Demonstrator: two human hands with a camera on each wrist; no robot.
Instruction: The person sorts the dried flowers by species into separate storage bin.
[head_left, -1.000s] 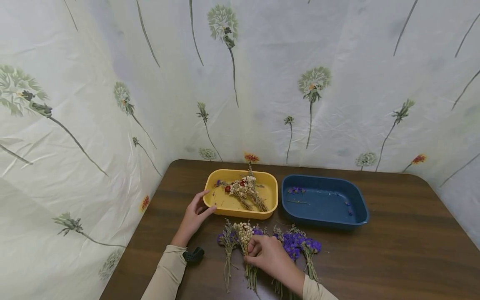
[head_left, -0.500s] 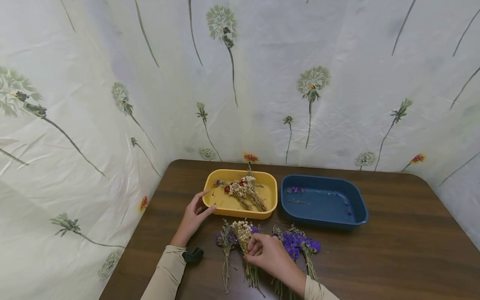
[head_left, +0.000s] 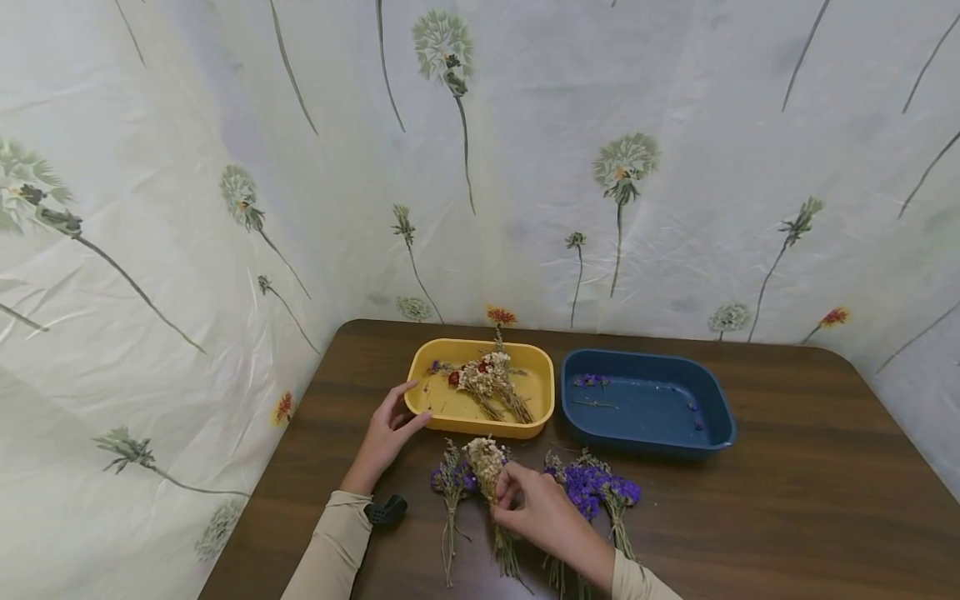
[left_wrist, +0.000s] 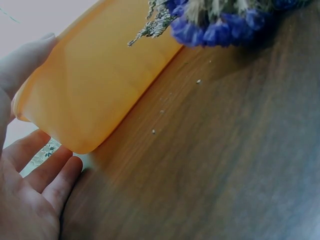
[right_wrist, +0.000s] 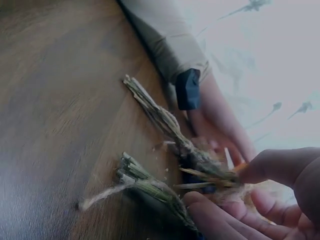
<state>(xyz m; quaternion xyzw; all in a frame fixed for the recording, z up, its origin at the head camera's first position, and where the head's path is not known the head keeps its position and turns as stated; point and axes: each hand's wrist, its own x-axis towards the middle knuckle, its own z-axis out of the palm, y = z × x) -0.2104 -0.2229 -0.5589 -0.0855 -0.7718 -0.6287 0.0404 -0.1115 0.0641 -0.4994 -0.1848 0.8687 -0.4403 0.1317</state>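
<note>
My right hand (head_left: pixel 543 508) pinches a bunch of cream-white dried flowers (head_left: pixel 486 458) between thumb and fingertips, in front of the yellow tray (head_left: pixel 480 428). In the right wrist view, its thumb (right_wrist: pixel 275 165) presses against thin straw-like stems (right_wrist: pixel 210 177). My left hand (head_left: pixel 384 437) touches the tray's near left corner with its fingers extended; in the left wrist view the thumb (left_wrist: pixel 30 57) lies at the rim and the other fingers by the end wall. Inside the tray lie white bunches with red blooms (head_left: pixel 487 375). A purple-flowered bunch (head_left: pixel 452 483) lies left of the held one.
Several purple bunches (head_left: pixel 588 487) lie right of my right hand, stems partly hidden by it. The blue tray (head_left: pixel 645 421) stands to the right of the yellow one, with loose purple bits inside. A flower-printed sheet (head_left: pixel 525 167) hangs behind the brown table (head_left: pixel 810 483).
The white bunch has shifted slightly in my right fingers, and the purple blooms behind it are now mostly hidden. My left hand stays on the tray.
</note>
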